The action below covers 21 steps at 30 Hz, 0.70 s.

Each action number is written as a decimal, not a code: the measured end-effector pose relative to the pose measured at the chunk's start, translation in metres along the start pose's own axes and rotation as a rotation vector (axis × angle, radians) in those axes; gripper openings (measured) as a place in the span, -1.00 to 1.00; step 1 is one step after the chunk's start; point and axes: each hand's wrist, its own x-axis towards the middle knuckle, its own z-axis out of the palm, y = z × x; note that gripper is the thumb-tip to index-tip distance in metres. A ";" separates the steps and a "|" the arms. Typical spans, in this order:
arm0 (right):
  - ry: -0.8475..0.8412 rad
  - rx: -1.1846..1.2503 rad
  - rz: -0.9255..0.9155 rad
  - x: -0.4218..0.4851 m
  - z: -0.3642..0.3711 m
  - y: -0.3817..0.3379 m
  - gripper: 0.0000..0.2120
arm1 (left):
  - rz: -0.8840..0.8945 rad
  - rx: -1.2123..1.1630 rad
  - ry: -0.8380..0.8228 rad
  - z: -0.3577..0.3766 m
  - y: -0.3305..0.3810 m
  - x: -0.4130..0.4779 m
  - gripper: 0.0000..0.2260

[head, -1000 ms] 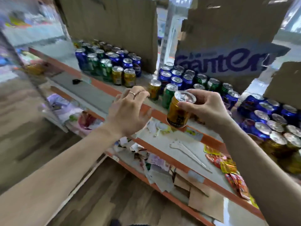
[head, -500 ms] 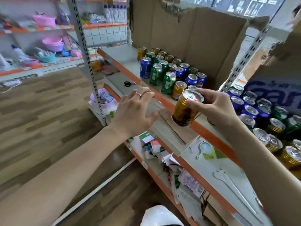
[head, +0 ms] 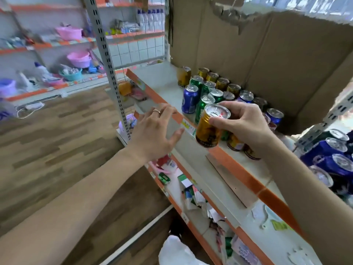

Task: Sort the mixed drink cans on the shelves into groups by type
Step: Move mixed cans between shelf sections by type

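One gold can (head: 209,127) is off the shelf in the head view, pinched near its rim by the right hand (head: 246,125), thumb on the near side and fingers curled over the far side of the lid. Its long axis tilts, lid leaning up and away from the person, base hanging toward the orange shelf edge (head: 240,173). The left hand (head: 154,131) holds nothing: fingers straight and spread, ring showing, it hovers just left of the can, above the same edge. What the coming move seems to turn on is direction: the row of gold cans (head: 217,80) stands beyond both hands and slightly left of the right one, against the cardboard backing (head: 267,54), with green cans (head: 204,104) and a blue can (head: 190,100) between that row and the held can. The right hand, already carrying, is the nearer to that row; bare shelf beside the far-left gold can (head: 183,76) lies forward of the left hand. More blue cans (head: 332,155) sit right of the right forearm.
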 end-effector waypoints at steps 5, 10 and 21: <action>0.011 0.049 0.010 0.088 0.002 0.006 -0.71 | -0.004 0.027 -0.022 0.003 -0.034 0.079 -0.53; 0.033 0.016 -0.024 0.178 0.006 0.015 -0.82 | -0.010 0.051 0.007 0.008 -0.066 0.155 -0.49; 0.087 -0.129 0.054 0.321 0.046 0.046 -0.73 | 0.009 0.030 -0.010 0.033 -0.164 0.261 -0.51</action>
